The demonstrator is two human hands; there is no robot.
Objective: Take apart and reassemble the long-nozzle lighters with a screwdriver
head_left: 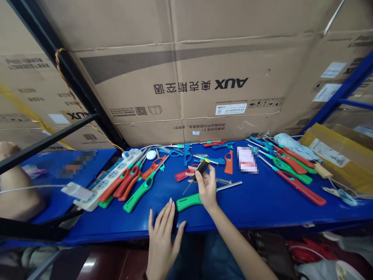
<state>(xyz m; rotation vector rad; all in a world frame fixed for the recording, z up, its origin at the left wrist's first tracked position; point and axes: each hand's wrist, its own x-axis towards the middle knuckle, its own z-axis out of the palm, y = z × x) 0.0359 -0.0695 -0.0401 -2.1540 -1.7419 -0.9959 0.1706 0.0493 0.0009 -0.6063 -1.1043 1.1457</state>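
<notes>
My right hand (207,186) grips a screwdriver (201,167) with a black and yellow handle, its thin shaft slanting down to the left. Beneath that hand lies a green gas lighter (189,202) with a metal tube pointing right; my wrist and fingers cover its middle. Flat at the front of the blue table, my left hand (165,229) has its fingers stretched out, close to the lighter's left end and holding nothing. Behind the screwdriver are a red lighter shell piece (183,175) and an orange shell piece (229,162). Another green lighter (139,194) rests to the left.
A white power strip (109,177) with several red lighters beside it stands left. More lighters (294,175) lie right, near a yellow-taped cardboard box (340,155). A large carton (201,70) walls the back. Another person's arm (17,186) shows at far left.
</notes>
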